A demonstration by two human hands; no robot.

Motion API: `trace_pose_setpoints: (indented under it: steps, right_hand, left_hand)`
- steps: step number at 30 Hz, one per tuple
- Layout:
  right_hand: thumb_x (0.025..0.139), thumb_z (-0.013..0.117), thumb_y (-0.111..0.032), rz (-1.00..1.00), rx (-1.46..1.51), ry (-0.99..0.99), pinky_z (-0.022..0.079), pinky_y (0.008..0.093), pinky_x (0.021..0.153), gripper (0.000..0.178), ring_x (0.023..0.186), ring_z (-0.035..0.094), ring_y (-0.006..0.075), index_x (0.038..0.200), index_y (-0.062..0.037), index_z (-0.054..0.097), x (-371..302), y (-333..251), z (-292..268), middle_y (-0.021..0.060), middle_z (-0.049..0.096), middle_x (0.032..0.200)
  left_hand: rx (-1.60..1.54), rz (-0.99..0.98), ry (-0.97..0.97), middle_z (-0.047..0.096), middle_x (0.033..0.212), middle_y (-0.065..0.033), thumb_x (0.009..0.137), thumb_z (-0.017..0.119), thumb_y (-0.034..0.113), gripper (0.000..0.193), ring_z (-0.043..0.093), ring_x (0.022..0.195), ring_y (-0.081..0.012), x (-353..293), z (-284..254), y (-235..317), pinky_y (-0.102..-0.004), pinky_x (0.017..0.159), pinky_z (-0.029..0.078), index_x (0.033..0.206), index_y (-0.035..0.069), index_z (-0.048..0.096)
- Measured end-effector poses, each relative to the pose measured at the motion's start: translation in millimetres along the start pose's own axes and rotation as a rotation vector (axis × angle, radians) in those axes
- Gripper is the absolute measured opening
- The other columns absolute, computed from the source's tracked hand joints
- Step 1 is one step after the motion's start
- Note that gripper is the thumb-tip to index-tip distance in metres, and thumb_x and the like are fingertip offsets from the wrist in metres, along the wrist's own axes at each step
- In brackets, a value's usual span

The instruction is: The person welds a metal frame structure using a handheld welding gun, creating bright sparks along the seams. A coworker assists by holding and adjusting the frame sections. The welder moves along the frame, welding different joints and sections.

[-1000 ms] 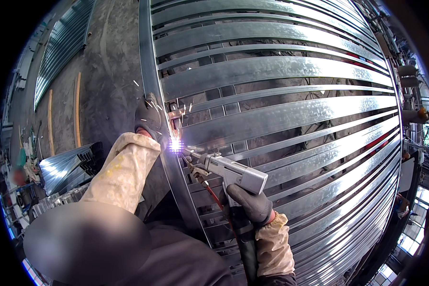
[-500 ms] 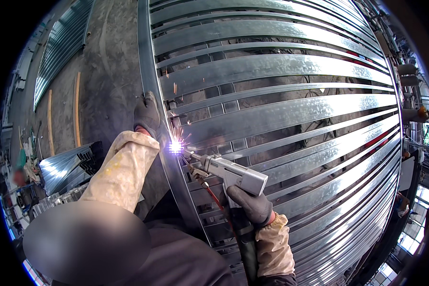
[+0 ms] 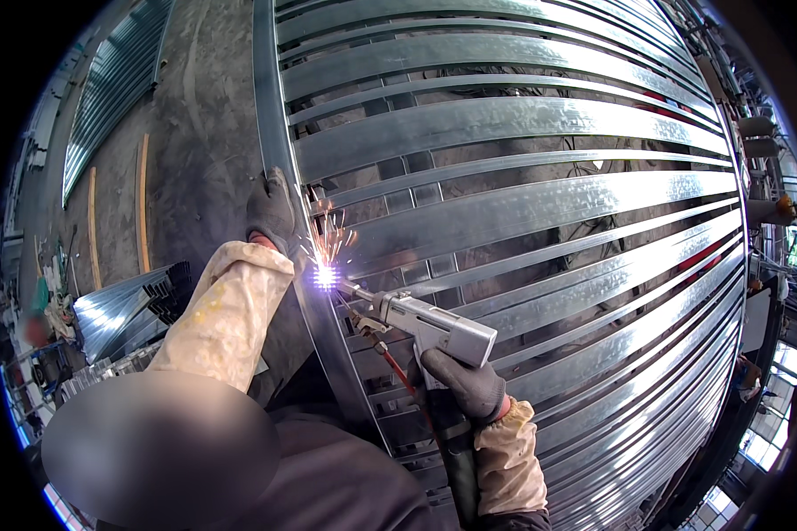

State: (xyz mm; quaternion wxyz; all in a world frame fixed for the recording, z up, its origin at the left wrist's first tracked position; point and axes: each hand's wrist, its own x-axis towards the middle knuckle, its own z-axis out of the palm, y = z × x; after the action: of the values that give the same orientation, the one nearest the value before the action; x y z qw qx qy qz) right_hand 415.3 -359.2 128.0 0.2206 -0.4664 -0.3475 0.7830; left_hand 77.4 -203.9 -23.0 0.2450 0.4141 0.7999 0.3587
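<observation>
"Silver-grey metal fills most of the view: slats (image 3: 540, 199) spread across the right and meet a long side rail (image 3: 328, 354). What lies around them?"

"On the left, a bare concrete-like floor (image 3: 208, 115) carries two thin wooden strips (image 3: 143, 203), a ribbed metal panel (image 3: 119, 88) farther up, and a stack of metal profiles (image 3: 119, 310) lower down."

"Does anything block the sight?"

"A smooth blurred oval (image 3: 159, 460) covers the lower left, hiding part of the left arm. The slats screen the ground below, and a violet-white glow (image 3: 326, 276) swallows the point where the welding gun (image 3: 438, 326) meets the rail."

"So where is that gun?"

"Above the slats, just right of the rail, its nozzle aimed left at the glow. Orange sparks (image 3: 332, 234) fan upward from there."

"And the hands?"

"The right hand (image 3: 469, 382) wraps firmly round the gun's handle. The left hand (image 3: 271, 212) lies against the rail's outer edge, beyond the glow; I cannot tell whether its fingers close underneath."

"Textures, shapes?"

"Both wear dark grey gloves, with wrinkled tan sleeves behind; the left sleeve (image 3: 226, 314) has yellowish stains. The gun's body is a boxy, smooth silver casing, with a slim red hose (image 3: 397, 367) beside the handle. Wide and narrow slats mix, all long, flat-faced and shiny, some mottled."
</observation>
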Motion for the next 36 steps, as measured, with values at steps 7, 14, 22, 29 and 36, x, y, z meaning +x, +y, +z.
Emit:
trace_pose_setpoints:
  steps: [7, 14, 22, 29, 36]
  right_hand:
    - [0.094, 0.054, -0.018, -0.001, -0.013, -0.014, 0.052, 0.0290, 0.068, 0.025, 0.076, 0.064, 0.0146, 0.109, 0.0008, 0.058, -1.4, 1.6, -1.6, 0.0071, 0.066, 0.084]
    - [0.094, 0.053, -0.019, 0.056, 0.025, 0.010, 0.045, 0.0265, 0.071, 0.020, 0.076, 0.057, 0.0099, 0.092, -0.0027, 0.063, -7.8, -3.6, 3.2, 0.0003, 0.063, 0.078]
    - [0.094, 0.055, -0.019, 0.020, 0.042, 0.004, 0.052, 0.0288, 0.067, 0.025, 0.075, 0.063, 0.0143, 0.110, 0.0004, 0.057, -10.4, 8.1, -1.7, 0.0069, 0.065, 0.084]
    - [0.095, 0.054, -0.020, -0.006, 0.063, 0.021, 0.052, 0.0282, 0.067, 0.028, 0.074, 0.063, 0.0140, 0.114, 0.0010, 0.057, -14.6, 6.9, 2.3, 0.0075, 0.066, 0.089]
    - [0.095, 0.056, -0.013, 0.050, 0.155, 0.021, 0.051, 0.0283, 0.076, 0.038, 0.087, 0.063, 0.0128, 0.129, 0.0021, 0.051, -26.0, 10.4, -1.3, 0.0081, 0.068, 0.097]
  left_hand:
    - [0.023, -0.013, 0.007, 0.065, 0.097, -0.0261, 0.099, 0.042, 0.043, 0.049, 0.061, 0.093, -0.0440, 2.0, -0.4, -4.2, -0.0463, 0.078, 0.046, 0.107, -0.001, 0.061]
    - [0.036, -0.012, -0.004, 0.066, 0.097, -0.0255, 0.100, 0.042, 0.045, 0.051, 0.061, 0.093, -0.0440, 2.5, -1.7, -1.8, -0.0466, 0.077, 0.046, 0.109, -0.001, 0.061]
    - [0.061, -0.018, 0.007, 0.066, 0.096, -0.0255, 0.100, 0.041, 0.043, 0.049, 0.061, 0.091, -0.0440, -7.9, -1.2, 17.0, -0.0469, 0.077, 0.046, 0.106, -0.002, 0.060]
    - [0.032, 0.006, -0.022, 0.065, 0.096, -0.0260, 0.100, 0.041, 0.043, 0.049, 0.062, 0.091, -0.0432, -3.4, -5.2, 9.7, -0.0462, 0.077, 0.046, 0.106, -0.002, 0.061]
    - [0.008, 0.025, 0.024, 0.066, 0.096, -0.0264, 0.099, 0.043, 0.042, 0.049, 0.062, 0.092, -0.0439, -3.1, -2.8, 6.3, -0.0460, 0.078, 0.046, 0.107, -0.002, 0.061]
